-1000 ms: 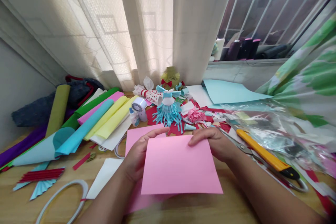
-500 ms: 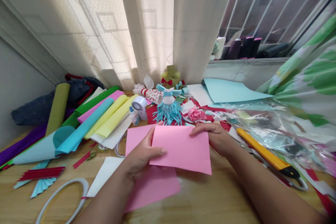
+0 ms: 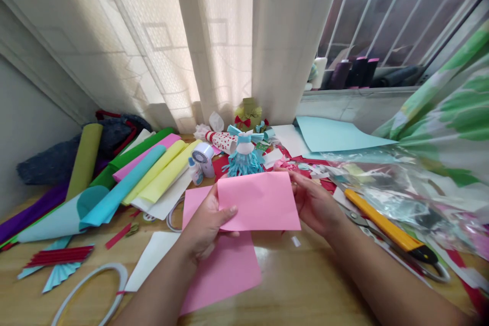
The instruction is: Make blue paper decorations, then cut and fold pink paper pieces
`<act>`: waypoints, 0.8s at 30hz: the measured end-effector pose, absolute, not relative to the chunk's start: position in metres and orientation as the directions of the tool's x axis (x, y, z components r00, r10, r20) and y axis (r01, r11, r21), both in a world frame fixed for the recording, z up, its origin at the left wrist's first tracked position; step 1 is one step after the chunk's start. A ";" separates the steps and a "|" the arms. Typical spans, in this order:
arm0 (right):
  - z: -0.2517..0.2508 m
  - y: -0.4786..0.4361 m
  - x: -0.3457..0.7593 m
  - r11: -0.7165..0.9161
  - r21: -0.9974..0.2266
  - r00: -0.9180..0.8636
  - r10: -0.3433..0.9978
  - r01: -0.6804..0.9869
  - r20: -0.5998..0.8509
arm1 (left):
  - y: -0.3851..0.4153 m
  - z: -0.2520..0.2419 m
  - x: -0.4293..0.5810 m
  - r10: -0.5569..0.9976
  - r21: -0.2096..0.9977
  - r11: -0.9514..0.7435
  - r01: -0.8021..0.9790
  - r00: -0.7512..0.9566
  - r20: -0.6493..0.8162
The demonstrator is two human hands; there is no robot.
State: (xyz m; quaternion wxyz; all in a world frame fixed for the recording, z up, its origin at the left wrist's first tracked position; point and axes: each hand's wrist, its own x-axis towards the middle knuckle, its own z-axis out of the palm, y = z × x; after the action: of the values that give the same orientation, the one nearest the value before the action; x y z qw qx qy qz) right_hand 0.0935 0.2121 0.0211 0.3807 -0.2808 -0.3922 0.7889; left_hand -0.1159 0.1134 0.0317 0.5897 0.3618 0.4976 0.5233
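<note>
A pink sheet of paper is held up over the table, its long edges running left to right. My left hand grips its left end, thumb across the front and fingers behind. At the right end is my right hand, closed at the upper corner with its fingertips partly hidden by the paper. Beneath the held piece, a larger pink sheet lies flat on the wood. Just beyond stands a blue fringed paper figure.
Rolled coloured papers lie to the left. A glue bottle stands near the back, and a white tape ring is front left. On the right are a yellow cutter, scissors and clear plastic wrapping.
The held pink paper has risen slightly, shifted left and levelled. My right hand has moved from the top edge to the right end, its fingers now behind the paper.
</note>
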 end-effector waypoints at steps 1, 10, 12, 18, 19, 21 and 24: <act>0.021 0.210 0.092 -0.419 -0.825 -0.574 0.805 -0.378 -0.146 | 0.114 0.031 -0.116 0.978 0.954 0.172 -0.245 -0.070 -0.195; 0.004 0.199 0.085 -0.310 -0.949 -0.648 0.734 -0.054 -0.203 | 0.114 0.028 -0.115 0.973 0.958 0.142 -0.249 -0.144 -0.182; 0.005 0.201 0.087 -0.280 -0.960 -0.646 0.738 -0.029 -0.196 | 0.114 0.027 -0.116 0.968 0.944 0.166 -0.283 -0.135 -0.211; 0.016 0.205 0.091 -0.185 -0.983 -0.640 0.757 -0.018 -0.130 | 0.113 0.028 -0.116 0.952 0.932 0.288 -0.221 -0.038 -0.304; 0.017 0.205 0.091 -0.176 -0.984 -0.642 0.757 -0.014 -0.126 | 0.113 0.028 -0.115 0.949 0.936 0.299 -0.186 -0.044 -0.312; 0.017 0.205 0.091 -0.162 -0.987 -0.646 0.753 -0.005 -0.120 | 0.113 0.027 -0.114 0.949 0.944 0.299 -0.141 -0.063 -0.310; 0.016 0.206 0.092 -0.153 -0.988 -0.663 0.739 0.012 -0.123 | 0.113 0.025 -0.113 0.964 0.961 0.238 -0.138 -0.086 -0.251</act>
State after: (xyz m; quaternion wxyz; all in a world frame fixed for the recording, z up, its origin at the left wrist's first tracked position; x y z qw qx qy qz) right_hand 0.0923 0.2062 0.0160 0.2631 -0.3155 -0.5951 0.6907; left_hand -0.1134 0.1130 0.0252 0.5623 0.3753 0.5502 0.4901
